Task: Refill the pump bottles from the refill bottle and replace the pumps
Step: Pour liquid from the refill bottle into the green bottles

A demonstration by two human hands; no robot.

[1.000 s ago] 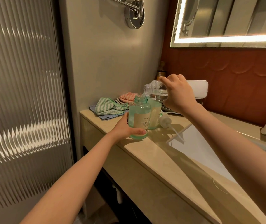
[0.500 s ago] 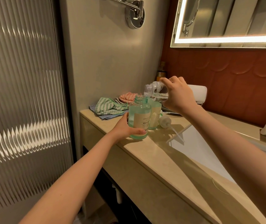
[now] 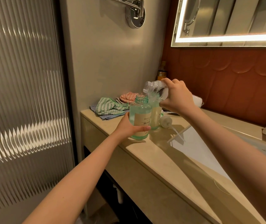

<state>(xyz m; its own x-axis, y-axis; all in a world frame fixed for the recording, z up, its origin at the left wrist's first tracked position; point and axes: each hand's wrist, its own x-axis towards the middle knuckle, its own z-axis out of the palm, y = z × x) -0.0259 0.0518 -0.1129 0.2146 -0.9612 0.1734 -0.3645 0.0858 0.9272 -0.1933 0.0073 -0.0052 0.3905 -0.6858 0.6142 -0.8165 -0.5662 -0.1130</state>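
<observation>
Refill bottle (image 3: pixel 156 90) tips back, neck lifting off the near-full pump bottle (image 3: pixel 139 117) on the worktop (image 3: pixel 153 156), right hand (image 3: pixel 177 97) fingers clamped round it, left hand (image 3: pixel 129 128) fingers gripping the pump bottle: pour looks done.

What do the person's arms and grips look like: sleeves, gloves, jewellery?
Left forearm and right forearm are bare to the frame edge, no sleeves showing. The left grip and right grip wear no gloves; no watch, bracelet or ring is visible. Left thumbnail short, unpainted.
</observation>
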